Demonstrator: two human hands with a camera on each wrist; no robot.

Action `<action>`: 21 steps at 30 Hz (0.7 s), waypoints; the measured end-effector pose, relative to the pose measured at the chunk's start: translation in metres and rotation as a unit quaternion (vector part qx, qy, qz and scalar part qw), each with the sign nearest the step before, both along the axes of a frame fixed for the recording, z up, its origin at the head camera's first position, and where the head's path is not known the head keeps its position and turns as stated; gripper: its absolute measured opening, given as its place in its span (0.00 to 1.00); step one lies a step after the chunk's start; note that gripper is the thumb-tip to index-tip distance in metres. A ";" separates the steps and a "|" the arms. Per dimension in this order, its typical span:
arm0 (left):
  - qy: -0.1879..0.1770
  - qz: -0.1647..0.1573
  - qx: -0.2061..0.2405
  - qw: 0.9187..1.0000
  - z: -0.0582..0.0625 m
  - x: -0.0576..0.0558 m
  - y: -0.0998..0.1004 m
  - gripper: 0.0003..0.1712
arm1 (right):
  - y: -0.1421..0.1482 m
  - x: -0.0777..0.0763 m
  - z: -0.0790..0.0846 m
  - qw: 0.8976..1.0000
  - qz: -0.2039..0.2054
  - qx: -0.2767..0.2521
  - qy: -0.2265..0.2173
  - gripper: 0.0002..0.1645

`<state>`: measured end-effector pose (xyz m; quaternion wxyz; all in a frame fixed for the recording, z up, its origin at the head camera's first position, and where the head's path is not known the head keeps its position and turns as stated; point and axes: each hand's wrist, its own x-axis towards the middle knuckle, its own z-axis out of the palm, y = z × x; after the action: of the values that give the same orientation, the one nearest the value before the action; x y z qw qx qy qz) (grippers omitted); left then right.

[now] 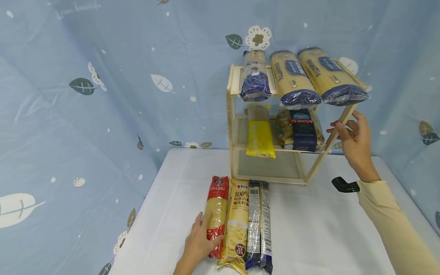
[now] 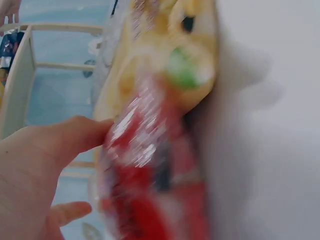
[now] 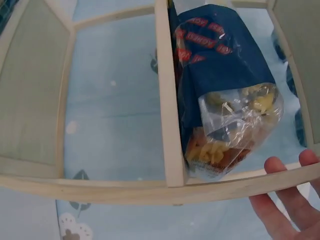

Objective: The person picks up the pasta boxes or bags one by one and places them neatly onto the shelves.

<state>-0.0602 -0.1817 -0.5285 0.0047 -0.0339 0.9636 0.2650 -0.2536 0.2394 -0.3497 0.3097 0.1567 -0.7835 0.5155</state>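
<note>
A red-ended spaghetti packet (image 1: 217, 208) lies leftmost of three packets on the white table. Over its near end is my left hand (image 1: 199, 240), thumb on the side towards the yellow pasta packet (image 1: 237, 225). In the left wrist view the thumb tip touches the red wrapper (image 2: 150, 165), while another finger stays off it. My right hand (image 1: 355, 143) grips the right front post of the wooden shelf rack (image 1: 317, 164); fingertips (image 3: 275, 165) show past the post in the right wrist view. Near them an Agnesi pasta bag (image 3: 225, 85) sits on the middle shelf.
A dark blue packet (image 1: 259, 225) lies right of the yellow one. On the rack's top are a blue-ended pasta packet (image 1: 256, 76) and two spaghetti packets (image 1: 292, 76). A yellow packet (image 1: 260, 133) juts over the middle shelf's front edge. Patterned blue cloth (image 1: 120, 95) hangs behind.
</note>
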 end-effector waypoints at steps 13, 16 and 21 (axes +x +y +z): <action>0.086 0.058 0.074 0.992 -0.023 -0.004 0.018 0.43 | 0.003 -0.009 -0.014 0.995 -0.009 0.018 0.096 0.25; 0.111 0.067 0.125 0.984 -0.025 -0.003 0.018 0.41 | 0.002 -0.010 -0.014 0.995 -0.015 0.023 0.094 0.25; 0.153 0.066 0.147 0.975 -0.026 0.002 0.015 0.40 | 0.000 -0.011 -0.014 0.995 -0.026 0.026 0.089 0.25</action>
<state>-0.0587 -0.1671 -0.5547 -0.1551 -0.0559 0.8989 0.4059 -0.2649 0.2390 -0.3635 0.3869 0.1894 -0.7701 0.4705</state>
